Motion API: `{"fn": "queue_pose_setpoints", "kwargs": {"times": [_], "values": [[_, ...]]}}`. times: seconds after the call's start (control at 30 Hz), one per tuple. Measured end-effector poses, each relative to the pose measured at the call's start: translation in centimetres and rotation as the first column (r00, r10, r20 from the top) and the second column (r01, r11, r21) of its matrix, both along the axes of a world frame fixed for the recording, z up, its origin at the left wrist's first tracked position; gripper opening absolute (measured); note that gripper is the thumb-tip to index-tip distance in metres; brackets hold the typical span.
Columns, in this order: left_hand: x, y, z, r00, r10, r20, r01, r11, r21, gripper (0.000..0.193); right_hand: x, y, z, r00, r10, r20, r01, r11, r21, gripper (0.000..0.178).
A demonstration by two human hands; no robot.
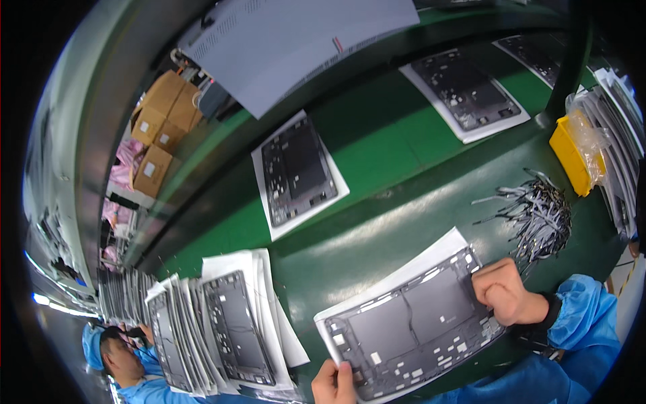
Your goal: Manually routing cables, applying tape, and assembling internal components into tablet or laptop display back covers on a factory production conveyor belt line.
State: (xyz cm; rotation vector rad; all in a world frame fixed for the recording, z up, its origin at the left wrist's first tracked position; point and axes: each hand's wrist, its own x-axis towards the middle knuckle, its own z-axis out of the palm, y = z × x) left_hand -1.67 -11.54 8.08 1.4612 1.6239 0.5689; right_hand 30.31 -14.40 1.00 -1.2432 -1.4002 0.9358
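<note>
An opened tablet housing [383, 326], dark grey with battery cells and small white labels, lies tilted on a white sheet [441, 250] in front of me. My left hand [334, 382] grips its near left corner, thumb on top. Over the right edge of the housing, my right hand [501, 289] is closed with curled fingers resting against it; its fingertips are hidden, so whatever they hold cannot be made out. Beyond that hand lies a tangled heap of thin grey and black cables [542, 215].
Stacked housings between white sheets [235, 323] stand at left, near a person in blue [124, 363]. More housings on sheets [296, 172] [464, 94] lie on the green belt [377, 145]. A yellow bin [570, 158] stands right; a grey panel [296, 50] hangs above. Cardboard boxes [161, 111] sit far left.
</note>
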Motion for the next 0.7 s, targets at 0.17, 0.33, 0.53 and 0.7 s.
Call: {"fn": "queue_pose_setpoints", "kwargs": {"times": [0.17, 0.33, 0.53, 0.7], "values": [[-0.2, 5.8, -1.6, 0.951, 0.067, 0.302, -0.104, 0.989, 0.108, 0.018, -0.1, -1.2, -0.5, 0.995, 0.021, -0.098, -0.015, 0.998, 0.061, 0.02], [4.4, 21.9, 2.6, 0.953, -0.277, 0.119, 0.213, 0.897, 0.387, 0.023, -0.8, -0.6, -0.8, 0.998, -0.06, -0.019, 0.061, 0.995, 0.08, 0.029], [12.7, 39.5, -2.5, 0.917, -0.19, 0.351, 0.074, 0.945, 0.32, 0.031, -1.9, -0.4, -1.2, 0.991, -0.083, 0.103, 0.058, 0.973, 0.222, 0.031], [15.3, 42.1, -6.3, 0.985, -0.174, 0.021, 0.147, 0.887, 0.437, 0.038, -1.1, -0.5, -1.3, 0.991, -0.058, 0.118, 0.037, 0.984, 0.172, 0.031]]}}
